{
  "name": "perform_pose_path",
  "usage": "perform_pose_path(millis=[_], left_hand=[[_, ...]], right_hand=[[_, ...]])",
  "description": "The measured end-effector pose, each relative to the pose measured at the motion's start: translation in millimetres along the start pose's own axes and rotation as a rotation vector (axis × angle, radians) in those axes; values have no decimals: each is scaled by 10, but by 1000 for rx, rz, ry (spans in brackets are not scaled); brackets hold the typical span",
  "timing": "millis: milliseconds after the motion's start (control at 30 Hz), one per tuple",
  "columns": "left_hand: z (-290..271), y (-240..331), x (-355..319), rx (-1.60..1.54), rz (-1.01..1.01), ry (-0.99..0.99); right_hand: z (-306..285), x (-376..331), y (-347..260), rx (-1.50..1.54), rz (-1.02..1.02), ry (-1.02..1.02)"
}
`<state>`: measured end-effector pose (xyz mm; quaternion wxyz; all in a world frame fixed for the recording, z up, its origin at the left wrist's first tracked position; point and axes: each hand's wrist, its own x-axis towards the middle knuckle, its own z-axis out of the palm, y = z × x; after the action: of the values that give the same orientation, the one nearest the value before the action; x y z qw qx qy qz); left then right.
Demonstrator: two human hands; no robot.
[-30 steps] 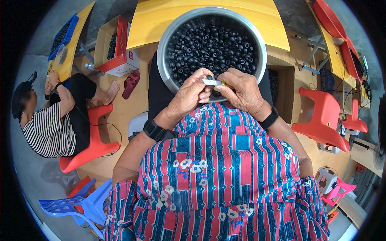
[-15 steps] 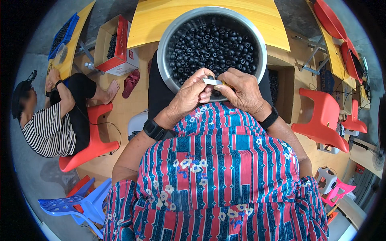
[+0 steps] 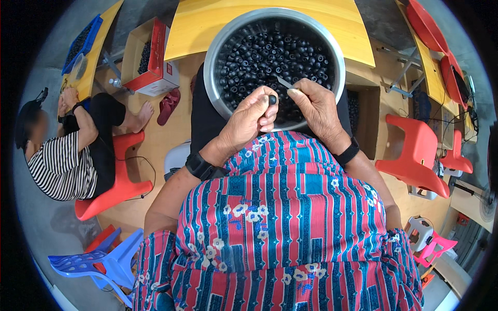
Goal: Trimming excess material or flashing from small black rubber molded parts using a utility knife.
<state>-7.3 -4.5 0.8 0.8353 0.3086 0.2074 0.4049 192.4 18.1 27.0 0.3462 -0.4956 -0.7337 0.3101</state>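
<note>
A wide metal basin (image 3: 210, 78) sits in front of me, holding many small black rounded pieces (image 3: 259, 57) with ring-like ends. My left hand (image 3: 251, 111) is closed at the basin's near rim, pinching one small black piece (image 3: 272, 99) between thumb and forefinger. To its right, my right hand (image 3: 319, 109) is closed round the handle of a small knife (image 3: 284, 82), most of the handle being hidden by the fingers. The knife's blade points up and left over the basin, apart from the piece in my left hand.
A yellow table (image 3: 192, 26) stands behind the basin. At left, a person (image 3: 67, 155) sits on a red stool (image 3: 116, 181) near an open carton (image 3: 150, 67) of black pieces. Red stools (image 3: 410, 150) and red trays (image 3: 428, 23) are at right; a blue chair (image 3: 111, 259) is lower left.
The knife has moved away from the black piece, up and to the right, with my right hand. My left hand stays nearly in place, still holding the piece.
</note>
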Motion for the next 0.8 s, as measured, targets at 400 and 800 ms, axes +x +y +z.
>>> perform_pose_path(millis=[400, 800], left_hand=[[11, -11, 9, 3, -24, 98], [-85, -29, 11, -202, -51, 101]], right_hand=[[39, -28, -129, 0, -232, -44], [43, -59, -106, -98, -319, -80]])
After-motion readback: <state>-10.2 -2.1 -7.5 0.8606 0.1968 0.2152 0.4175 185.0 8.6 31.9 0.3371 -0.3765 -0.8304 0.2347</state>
